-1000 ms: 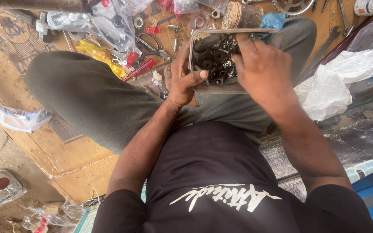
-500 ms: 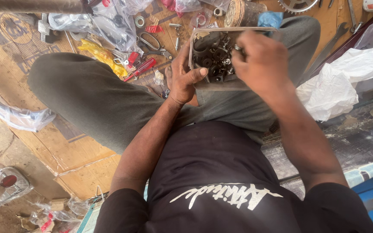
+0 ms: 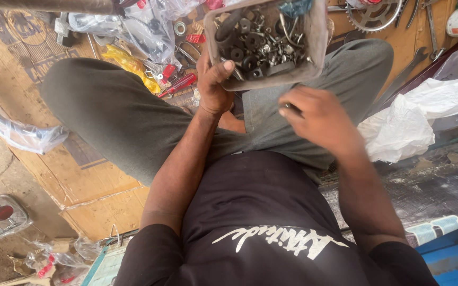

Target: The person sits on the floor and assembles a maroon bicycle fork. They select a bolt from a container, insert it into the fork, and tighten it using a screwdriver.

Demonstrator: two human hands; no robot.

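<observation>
My right hand is pinching a small metal piece just below the parts tray; my left hand is gripping the tray's near corner over my lap. I'm keeping it level, with the sprocket and white bag crowding the right.

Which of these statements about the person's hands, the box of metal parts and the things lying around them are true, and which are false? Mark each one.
1. The left hand grips the clear box of bolts and nuts. True.
2. The right hand is inside the box. False: it is below the box, closed on a small metal piece.
3. A red-handled screwdriver lies on the cardboard. True.
4. The box is empty. False: it holds many dark metal parts.
5. A toothed sprocket lies beyond the knee. True.
</observation>
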